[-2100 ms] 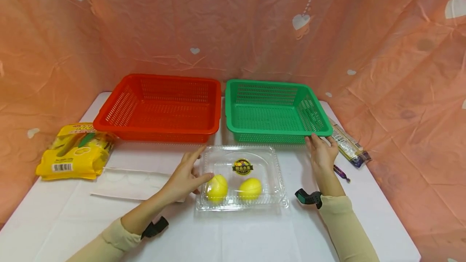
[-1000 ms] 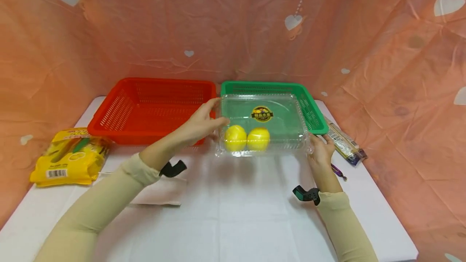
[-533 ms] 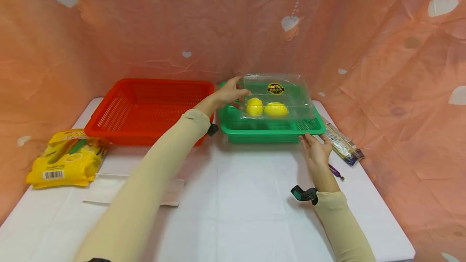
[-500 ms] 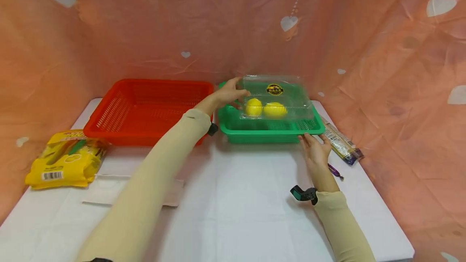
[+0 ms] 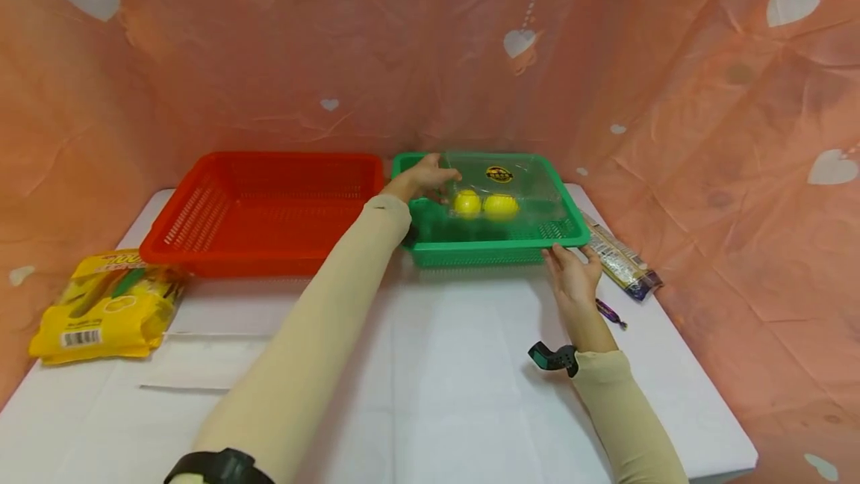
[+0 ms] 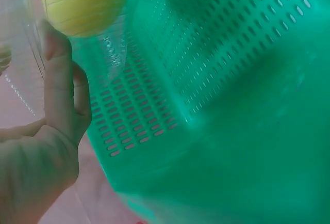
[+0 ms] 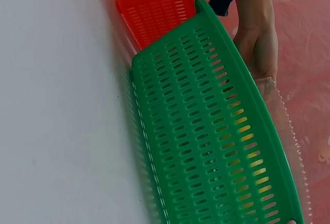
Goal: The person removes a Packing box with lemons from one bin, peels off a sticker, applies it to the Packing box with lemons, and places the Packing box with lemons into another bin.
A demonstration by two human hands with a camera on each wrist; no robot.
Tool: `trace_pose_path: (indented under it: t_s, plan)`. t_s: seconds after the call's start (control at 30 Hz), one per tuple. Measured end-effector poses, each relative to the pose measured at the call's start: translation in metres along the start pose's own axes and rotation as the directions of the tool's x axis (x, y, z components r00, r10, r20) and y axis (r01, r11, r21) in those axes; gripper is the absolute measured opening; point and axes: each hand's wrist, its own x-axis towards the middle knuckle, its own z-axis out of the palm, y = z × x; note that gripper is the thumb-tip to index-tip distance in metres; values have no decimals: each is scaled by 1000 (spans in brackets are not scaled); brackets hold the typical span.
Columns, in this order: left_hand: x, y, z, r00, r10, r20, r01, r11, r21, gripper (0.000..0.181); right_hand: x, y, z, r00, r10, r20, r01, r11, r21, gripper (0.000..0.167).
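Note:
My left hand (image 5: 427, 178) holds the left edge of a clear plastic fruit box (image 5: 537, 185) with a black and gold label. Two yellow, lemon-like fruits (image 5: 500, 206) show through its lid. The box is inside the upper part of the green basket (image 5: 497, 249); whether its base touches the basket floor cannot be seen. In the left wrist view, the left thumb and fingers lie against the clear plastic beside one fruit. My right hand (image 5: 574, 278) holds the basket's front rim near the right corner. Only a fingertip of it shows in the right wrist view.
A red basket (image 5: 262, 264) stands left of the green one. A yellow snack bag (image 5: 104, 312) lies at far left, beside a flat white tray (image 5: 201, 361) partly behind the left arm. A long foil packet (image 5: 621, 260) and a small purple wrapped stick (image 5: 610, 312) lie at right.
The left hand has lifted the fruit box from the front of the table, carried it back and right, and lowered it into the green basket. The right hand has stayed at the rim.

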Motion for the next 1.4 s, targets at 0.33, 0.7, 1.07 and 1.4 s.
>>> trace_pose_path:
  t_s: [0.33, 0.7, 1.07, 1.4]
  plan:
    - [-1, -8, -7, 990, -137, 7, 137, 990, 20, 87, 0, 7, 6, 999, 35, 15, -35, 999, -13, 49]
    - [-6, 0, -7, 971, -236, -26, 234, 933, 272, 88, 1, 9, 10, 999, 35, 17, -34, 999, -29, 57]
    - [-5, -1, 15, 999, 37, -39, 10, 586, 810, 67, 0, 1, 3, 999, 29, 18, -30, 1000, 9, 53]
    - [-143, -3, 24, 987, 158, 3, -33, 187, 982, 75, -2, -4, -4, 999, 26, 24, -27, 998, 62, 39]
